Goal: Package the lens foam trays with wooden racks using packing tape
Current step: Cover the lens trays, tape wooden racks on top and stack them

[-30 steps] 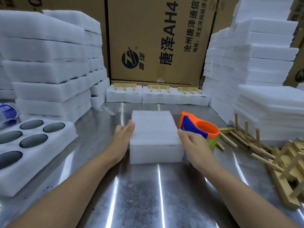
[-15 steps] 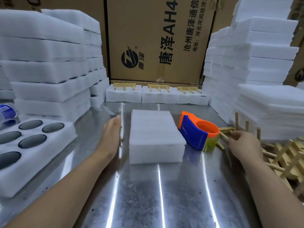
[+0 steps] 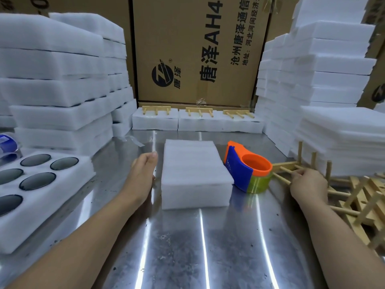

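Note:
A white foam tray block lies flat in the middle of the steel table. My left hand rests just left of it, fingers together, holding nothing. To the block's right lies the orange and blue tape dispenser with yellowish tape, no hand on it. My right hand is further right, fingers closed on the pegs of a wooden rack at the edge of a pile of racks.
An open foam tray with dark lenses sits at the left. Tall foam stacks stand at left and right. Three packaged trays with racks on top line the back before a cardboard box.
My right hand let go of the tape dispenser and moved right to the wooden racks, closing on one. My left hand drew slightly away from the foam block.

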